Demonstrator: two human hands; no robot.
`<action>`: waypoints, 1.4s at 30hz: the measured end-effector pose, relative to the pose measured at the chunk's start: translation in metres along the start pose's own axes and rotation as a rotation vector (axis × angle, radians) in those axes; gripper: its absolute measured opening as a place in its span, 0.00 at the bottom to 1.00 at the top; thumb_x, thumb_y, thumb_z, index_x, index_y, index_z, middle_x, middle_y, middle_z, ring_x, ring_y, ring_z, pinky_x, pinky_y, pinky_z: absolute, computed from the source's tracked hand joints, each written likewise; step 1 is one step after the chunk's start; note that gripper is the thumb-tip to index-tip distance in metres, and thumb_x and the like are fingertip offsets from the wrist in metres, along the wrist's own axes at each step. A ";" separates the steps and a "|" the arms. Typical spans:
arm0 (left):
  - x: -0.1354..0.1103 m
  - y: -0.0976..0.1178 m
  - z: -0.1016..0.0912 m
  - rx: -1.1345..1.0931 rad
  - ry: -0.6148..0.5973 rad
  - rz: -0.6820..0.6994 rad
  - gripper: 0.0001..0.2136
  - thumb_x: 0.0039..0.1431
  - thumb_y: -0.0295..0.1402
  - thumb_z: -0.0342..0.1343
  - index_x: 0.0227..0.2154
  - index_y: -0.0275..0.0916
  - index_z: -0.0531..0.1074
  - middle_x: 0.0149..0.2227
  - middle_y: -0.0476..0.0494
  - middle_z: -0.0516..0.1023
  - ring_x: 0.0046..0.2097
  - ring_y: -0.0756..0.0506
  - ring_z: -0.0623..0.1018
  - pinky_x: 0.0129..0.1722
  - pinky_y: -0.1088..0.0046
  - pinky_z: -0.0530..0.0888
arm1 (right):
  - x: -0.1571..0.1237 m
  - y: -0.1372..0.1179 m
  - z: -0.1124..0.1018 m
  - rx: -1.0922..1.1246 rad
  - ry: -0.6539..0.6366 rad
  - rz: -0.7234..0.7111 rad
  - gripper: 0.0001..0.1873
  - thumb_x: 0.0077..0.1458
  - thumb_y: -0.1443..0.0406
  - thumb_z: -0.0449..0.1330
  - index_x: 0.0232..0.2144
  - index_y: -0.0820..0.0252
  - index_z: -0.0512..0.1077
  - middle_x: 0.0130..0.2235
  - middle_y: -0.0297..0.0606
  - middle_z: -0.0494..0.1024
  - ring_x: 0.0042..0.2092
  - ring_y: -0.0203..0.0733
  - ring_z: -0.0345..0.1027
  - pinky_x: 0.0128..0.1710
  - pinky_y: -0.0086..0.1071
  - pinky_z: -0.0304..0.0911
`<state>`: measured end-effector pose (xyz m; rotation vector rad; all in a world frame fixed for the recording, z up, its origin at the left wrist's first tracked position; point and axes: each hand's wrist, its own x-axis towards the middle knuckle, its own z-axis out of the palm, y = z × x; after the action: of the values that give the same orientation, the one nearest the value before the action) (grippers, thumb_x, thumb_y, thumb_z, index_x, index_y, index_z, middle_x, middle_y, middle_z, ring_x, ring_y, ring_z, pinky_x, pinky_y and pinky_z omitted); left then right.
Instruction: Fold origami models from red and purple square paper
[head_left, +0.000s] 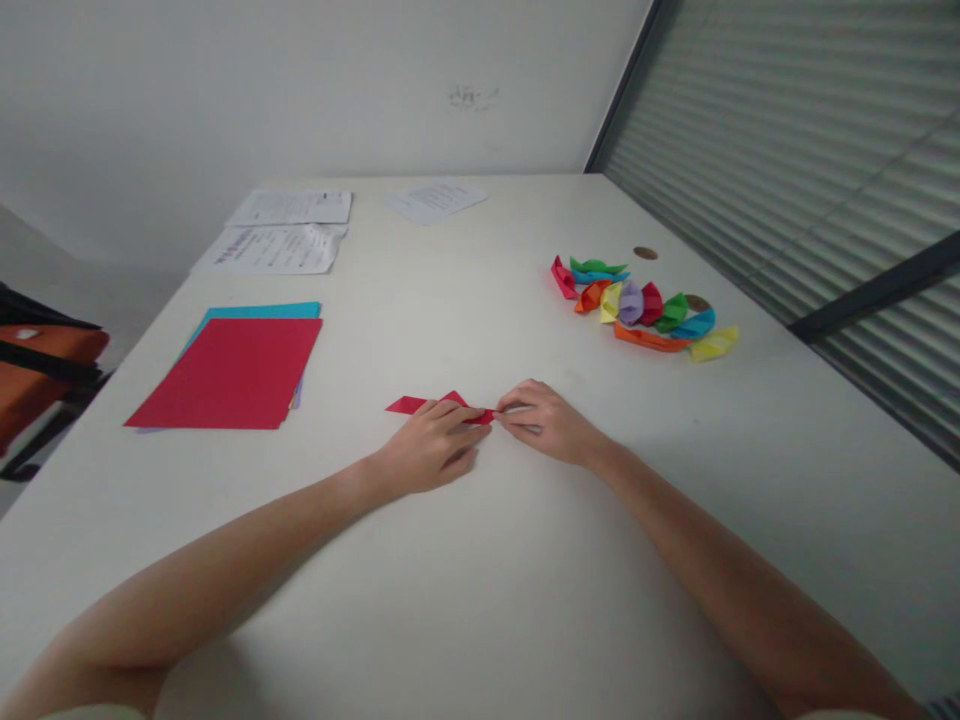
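Lying under the left hand (435, 445) is folded paper (455, 398).

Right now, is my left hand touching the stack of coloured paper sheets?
No, your left hand rests on the folded red paper, apart from the stack of coloured paper sheets.

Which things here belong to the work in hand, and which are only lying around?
In the work:
folded red paper, touched by left hand and right hand
probably the coloured sheets
perhaps the folded shapes

Just lying about, it seems:
printed papers, far left
pages, far middle
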<state>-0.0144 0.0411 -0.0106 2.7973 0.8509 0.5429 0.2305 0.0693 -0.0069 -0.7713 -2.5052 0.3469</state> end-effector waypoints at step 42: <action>0.001 0.001 -0.003 -0.058 -0.049 -0.048 0.22 0.62 0.34 0.49 0.59 0.36 0.64 0.56 0.36 0.71 0.54 0.38 0.68 0.52 0.55 0.68 | -0.003 0.009 -0.001 -0.065 -0.001 -0.008 0.12 0.60 0.63 0.58 0.44 0.55 0.77 0.40 0.43 0.73 0.43 0.44 0.64 0.46 0.43 0.62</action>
<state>-0.0143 0.0410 -0.0075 2.7188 0.8748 0.4822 0.2376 0.0750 -0.0110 -0.7869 -2.5311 0.2643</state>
